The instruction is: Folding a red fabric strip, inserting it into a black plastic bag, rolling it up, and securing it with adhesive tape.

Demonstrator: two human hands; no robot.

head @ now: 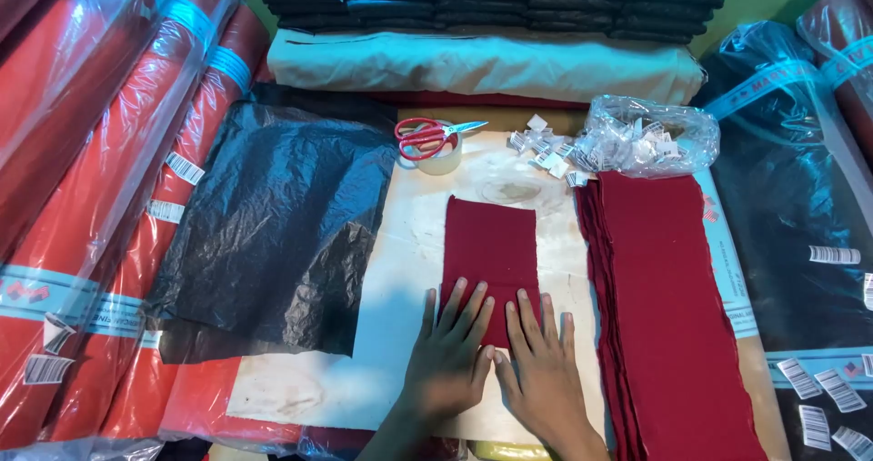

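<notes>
My worktop [400, 270] is covered with a stained whitish sheet. In its middle lies a single dark red cloth piece [489, 252], its near end under my fingers [473, 311]. To the right a stack of dark red cloth pieces [673, 315] runs near to far. To the left lies a crumpled black plastic sheet [273, 225]. At the far edge red-handled scissors [427, 136] rest on a tape roll [444, 159], beside scattered small white tags [541, 147] and a clear bag of tags [647, 135].

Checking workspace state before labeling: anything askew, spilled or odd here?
Small white tags lie scattered loose on the board beside their clear bag. The white board is stained. Both hands, left and right, press flat on the maroon cloth piece, which lies straight.
</notes>
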